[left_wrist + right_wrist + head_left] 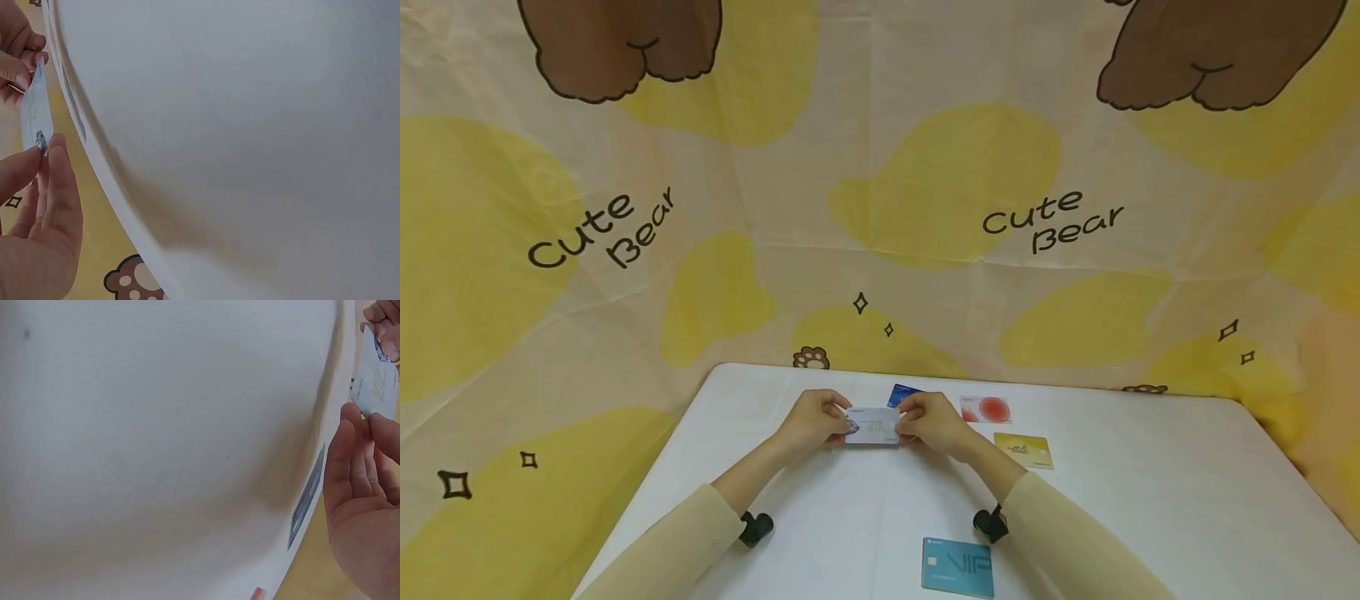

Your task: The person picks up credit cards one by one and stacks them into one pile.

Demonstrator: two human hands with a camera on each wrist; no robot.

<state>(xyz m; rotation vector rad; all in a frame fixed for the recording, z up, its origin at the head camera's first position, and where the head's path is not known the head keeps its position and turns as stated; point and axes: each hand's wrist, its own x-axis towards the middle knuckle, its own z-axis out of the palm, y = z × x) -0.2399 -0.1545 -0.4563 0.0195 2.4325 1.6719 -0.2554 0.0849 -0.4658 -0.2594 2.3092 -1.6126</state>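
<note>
The white worktop (pixel 842 517) runs off the bottom edge. At lower centre, the left grip (pixel 817 419) and right grip (pixel 934 423) pinch opposite ends of a white VIP card (pixel 872 426); the latter partly hides a blue card (pixel 900 395).

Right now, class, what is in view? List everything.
White round-cornered table: 1, white, foreground
Printed fabric backdrop: 1, cream and yellow, behind
White rectangular VIP card: 1, white, held up
Blue rectangular card: 1, blue, far edge
Red-circled rectangular card: 1, white, right of blue
Gold rectangular card: 1, gold, rightmost
Teal rectangular VIP card: 1, teal, near side
Black wrist cameras: 2, black, wrists
Beige sleeves: 2, beige, forearms
Left hand, right hand: 2, bare, pinching white card's ends
</note>
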